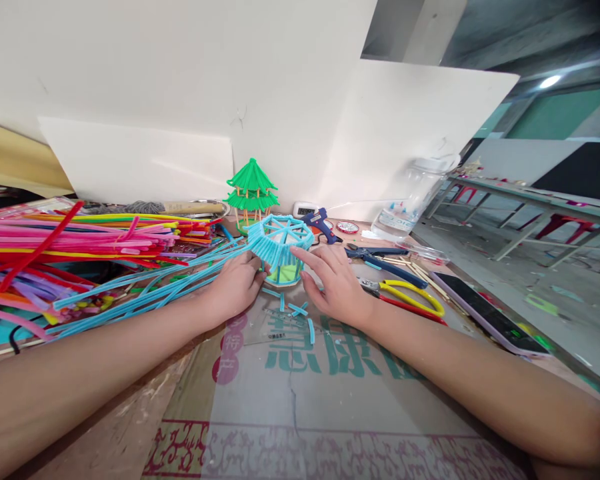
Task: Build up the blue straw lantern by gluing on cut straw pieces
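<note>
Model (pixel 280 252) in blue stems stands upright between the two hands, on the surface (pixel 145 407) near the far edge of a printed sheet (pixel 360 407). Its axis runs vertically through the hub of the spoked top, which faces up; the roof slats fan downward and outward from that ring, and a green floor shows below (the thing looks nearly as wide as tall, so no side is clearly longer). Left hand (pixel 236 285) has its fingers bent at the model's lower left; whether that grip is clenched on anything, I cannot tell. Right hand (pixel 336 283) has a released grip, thumb and forefinger parted, forefinger tip at the roof's right edge. Long stems (pixel 155 293) slant from lower left toward the model. Blue offcuts (pixel 311 331) lie in front, a green tower (pixel 253 190) stands behind, and pliers (pixel 415 298) rest beyond the right hand.
</note>
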The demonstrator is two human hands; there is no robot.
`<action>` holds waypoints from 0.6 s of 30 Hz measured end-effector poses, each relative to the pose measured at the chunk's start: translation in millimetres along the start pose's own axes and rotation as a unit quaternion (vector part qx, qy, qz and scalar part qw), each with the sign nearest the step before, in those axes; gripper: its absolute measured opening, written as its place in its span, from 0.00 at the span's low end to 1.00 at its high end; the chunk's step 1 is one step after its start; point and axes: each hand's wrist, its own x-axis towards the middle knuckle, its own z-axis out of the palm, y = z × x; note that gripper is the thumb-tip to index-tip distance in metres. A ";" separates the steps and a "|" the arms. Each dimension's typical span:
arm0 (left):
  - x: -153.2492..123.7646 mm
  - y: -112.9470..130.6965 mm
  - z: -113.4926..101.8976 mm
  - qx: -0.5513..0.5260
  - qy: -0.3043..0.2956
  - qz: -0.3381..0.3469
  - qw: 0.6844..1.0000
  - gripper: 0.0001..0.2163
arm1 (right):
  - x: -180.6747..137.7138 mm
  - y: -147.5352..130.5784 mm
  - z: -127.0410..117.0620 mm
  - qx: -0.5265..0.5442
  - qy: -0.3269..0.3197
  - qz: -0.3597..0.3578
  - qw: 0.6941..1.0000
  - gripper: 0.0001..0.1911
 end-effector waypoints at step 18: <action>-0.4 -1.7 1.5 0.027 -0.019 -0.004 0.999 0.11 | 0.3 0.4 0.4 -0.006 -0.007 0.001 1.000 0.25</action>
